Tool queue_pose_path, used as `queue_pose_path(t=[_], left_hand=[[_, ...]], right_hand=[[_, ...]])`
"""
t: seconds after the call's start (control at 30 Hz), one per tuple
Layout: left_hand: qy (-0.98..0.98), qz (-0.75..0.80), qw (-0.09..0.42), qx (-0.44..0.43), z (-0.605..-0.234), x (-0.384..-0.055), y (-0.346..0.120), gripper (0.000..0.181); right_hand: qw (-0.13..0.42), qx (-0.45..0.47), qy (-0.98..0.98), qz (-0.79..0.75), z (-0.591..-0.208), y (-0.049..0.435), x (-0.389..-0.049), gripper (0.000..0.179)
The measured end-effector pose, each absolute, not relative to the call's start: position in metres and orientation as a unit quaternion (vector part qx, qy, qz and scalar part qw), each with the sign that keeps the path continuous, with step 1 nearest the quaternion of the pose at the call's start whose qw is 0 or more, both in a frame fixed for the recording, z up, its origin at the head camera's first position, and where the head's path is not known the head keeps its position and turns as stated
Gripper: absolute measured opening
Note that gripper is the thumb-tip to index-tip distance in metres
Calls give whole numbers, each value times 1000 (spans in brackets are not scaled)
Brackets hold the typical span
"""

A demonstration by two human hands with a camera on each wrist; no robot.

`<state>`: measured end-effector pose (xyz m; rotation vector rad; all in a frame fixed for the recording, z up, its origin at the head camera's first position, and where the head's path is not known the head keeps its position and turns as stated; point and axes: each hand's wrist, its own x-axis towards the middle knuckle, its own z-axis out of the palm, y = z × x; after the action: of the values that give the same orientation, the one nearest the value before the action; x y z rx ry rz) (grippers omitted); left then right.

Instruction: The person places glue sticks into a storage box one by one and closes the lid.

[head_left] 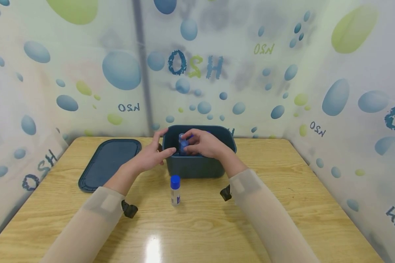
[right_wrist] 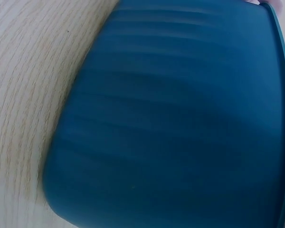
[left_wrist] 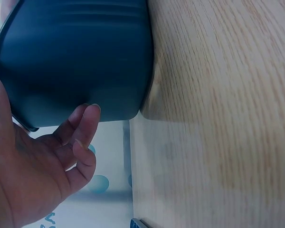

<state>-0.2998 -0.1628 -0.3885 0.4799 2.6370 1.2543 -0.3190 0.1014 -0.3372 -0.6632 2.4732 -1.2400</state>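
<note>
A dark blue-green plastic storage bin point(head_left: 197, 168) stands at the back middle of the table. My left hand point(head_left: 149, 156) grips its left end, thumb over the rim and fingers outside; in the left wrist view, fingertips point(left_wrist: 91, 114) meet the bin's outer wall point(left_wrist: 80, 57). Reaching in from above, my right hand point(head_left: 207, 143) pinches a small bluish bottle point(head_left: 183, 145) inside, near the left end. The bin's side point(right_wrist: 171, 118) fills most of the right wrist view, hiding the right fingers. In front stands a small clear bottle point(head_left: 175, 191) with a blue cap.
A dark, flat lid point(head_left: 112, 164) with rounded corners lies on the wooden table point(head_left: 276, 219) left of the bin. Patterned fabric walls point(head_left: 197, 36) printed with drops and letters rise behind the table and on both sides.
</note>
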Motion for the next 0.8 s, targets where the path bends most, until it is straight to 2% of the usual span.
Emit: queue_pose_path(t=[0.57, 0.8], left_hand=[[890, 417, 91, 161, -390, -303, -164, 95], [888, 419, 92, 162, -391, -303, -163, 95]], right_hand=[[77, -223, 850, -471, -335, 104, -314, 42], [11, -220, 830, -513, -339, 107, -314, 43]])
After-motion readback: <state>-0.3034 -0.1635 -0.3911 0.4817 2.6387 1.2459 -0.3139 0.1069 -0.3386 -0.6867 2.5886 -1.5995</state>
